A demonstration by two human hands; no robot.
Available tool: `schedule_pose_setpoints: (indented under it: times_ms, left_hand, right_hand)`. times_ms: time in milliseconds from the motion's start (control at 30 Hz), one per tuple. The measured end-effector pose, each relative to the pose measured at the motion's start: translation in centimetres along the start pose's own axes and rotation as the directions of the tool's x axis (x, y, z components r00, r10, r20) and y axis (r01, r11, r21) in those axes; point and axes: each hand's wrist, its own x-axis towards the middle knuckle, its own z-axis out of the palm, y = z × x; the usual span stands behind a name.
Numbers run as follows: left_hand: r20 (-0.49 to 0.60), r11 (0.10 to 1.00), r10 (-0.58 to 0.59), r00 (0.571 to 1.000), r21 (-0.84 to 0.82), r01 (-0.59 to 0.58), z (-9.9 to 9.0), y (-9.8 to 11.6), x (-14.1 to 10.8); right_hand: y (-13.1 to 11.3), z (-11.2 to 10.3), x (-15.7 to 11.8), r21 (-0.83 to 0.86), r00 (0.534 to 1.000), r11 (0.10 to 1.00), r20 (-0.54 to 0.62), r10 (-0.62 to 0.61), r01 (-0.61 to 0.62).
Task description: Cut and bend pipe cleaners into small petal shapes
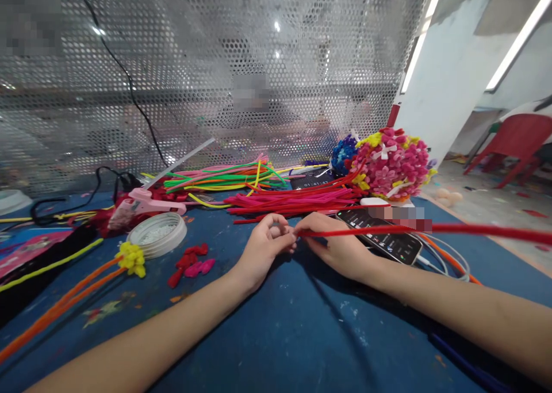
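Between my two hands runs a red pipe cleaner (pixel 388 230), its long free part stretching off to the right edge of the view. My left hand (pixel 271 244) pinches its near end, fingers curled with the tips together. Close beside it, my right hand (pixel 330 246) grips the same stem, thumb and fingers pressed on it. The fingertips of both hands nearly meet, and the exact end of the stem is hidden there. Left of my hands lie small red twisted pieces (pixel 190 260) and a pink twisted piece (pixel 199 268) on the blue table (pixel 276 335).
Behind my hands lie pink and red pipe cleaners (pixel 297 200) and a multicoloured bundle (pixel 224 177). A pink glue gun (pixel 146 203), a white lid of beads (pixel 157 235) and a yellow flower (pixel 131 259) are left. A phone (pixel 383 235) and pink flower bouquet (pixel 394 166) stand right.
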Motion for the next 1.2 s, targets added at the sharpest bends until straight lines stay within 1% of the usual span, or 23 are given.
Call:
schedule_pose_setpoints:
  times_ms: [100,167,300,367,467,533,667,733,933,1000,1067,1200]
  left_hand:
    - [0.02,0.999,-0.039,0.999,-0.03,0.039,0.01,0.27,-0.01]
    - [0.017,0.997,-0.045,0.999,-0.054,0.046,-0.03,0.37,0.02]
    - [0.015,0.997,-0.026,1.0,-0.067,0.027,-0.12,0.34,0.07]
    - [0.015,0.998,-0.018,1.0,-0.066,0.019,-0.13,0.3,0.07]
    - [-0.004,0.998,-0.01,1.0,-0.069,0.01,-0.05,0.31,0.04]
    - [-0.013,0.998,-0.007,1.0,-0.058,0.007,0.03,0.35,0.02]
    - [-0.008,1.0,0.007,1.0,-0.028,-0.008,0.16,0.33,-0.01]
    - [-0.001,1.0,0.017,1.0,-0.023,-0.017,0.18,0.28,0.0]
    - [0.02,0.999,0.028,0.999,-0.019,-0.028,0.13,0.17,0.05]
    - [0.036,0.999,0.036,0.999,-0.023,-0.035,0.08,0.11,0.05]
    - [0.052,0.998,0.051,0.997,-0.031,-0.049,0.03,0.0,0.05]
    - [0.08,0.996,0.088,0.993,-0.04,-0.085,-0.03,-0.24,0.08]
  right_hand:
    - [0.18,-0.14,-0.08,0.046,1.0,0.999,0.007,0.015,-0.016]
    - [0.05,-0.24,-0.14,0.123,0.997,0.99,0.018,0.074,-0.076]
    - [-0.15,-0.3,-0.1,0.297,0.98,0.935,0.013,0.197,-0.192]
    - [0.0,-0.21,-0.03,0.332,0.977,0.92,0.024,0.212,-0.208]
    - [0.33,0.04,0.01,0.362,0.98,0.911,0.056,0.192,-0.199]
    - [0.45,0.18,-0.01,0.363,0.982,0.912,0.059,0.18,-0.189]
    - [0.34,0.08,-0.02,0.259,0.982,0.948,0.008,0.189,-0.185]
    - [0.24,-0.11,0.02,0.234,0.98,0.953,0.0,0.197,-0.192]
    - [0.08,-0.48,0.04,0.2,0.977,0.956,0.032,0.212,-0.214]
    - [0.03,-0.48,-0.02,0.201,0.975,0.954,0.037,0.218,-0.221]
    - [-0.03,-0.43,-0.07,0.222,0.967,0.942,0.032,0.251,-0.252]
    - [-0.02,-0.24,-0.03,0.263,0.951,0.918,-0.012,0.31,-0.296]
